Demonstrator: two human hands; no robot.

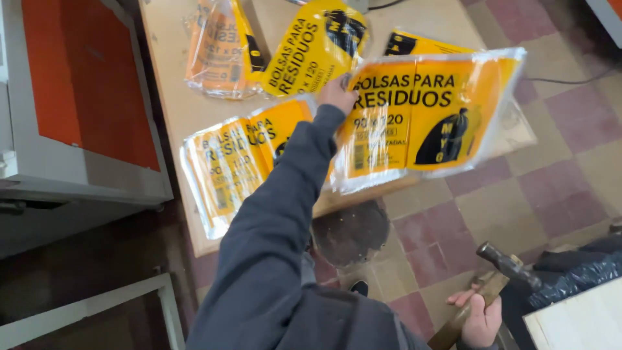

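My left hand (337, 94) reaches out in a dark sleeve and grips the left edge of a flat yellow-and-orange plastic pack of bags (427, 116), lifted and tilted over the right end of a wooden table (175, 110). More packs of the same kind lie on the table: one near the front left (223, 165), one yellow pack at the back (317, 45), a more orange one beside it (217, 48). Low at the right, my right hand (481, 321) holds the wooden handle of a hammer (508, 264), its metal head pointing up.
A grey cabinet with orange panels (84, 97) stands left of the table. A dark round object (350, 233) sits below the table's front edge. A black plastic bag (576, 272) and a pale board (576, 324) are at the bottom right. The floor is checkered tile (557, 175).
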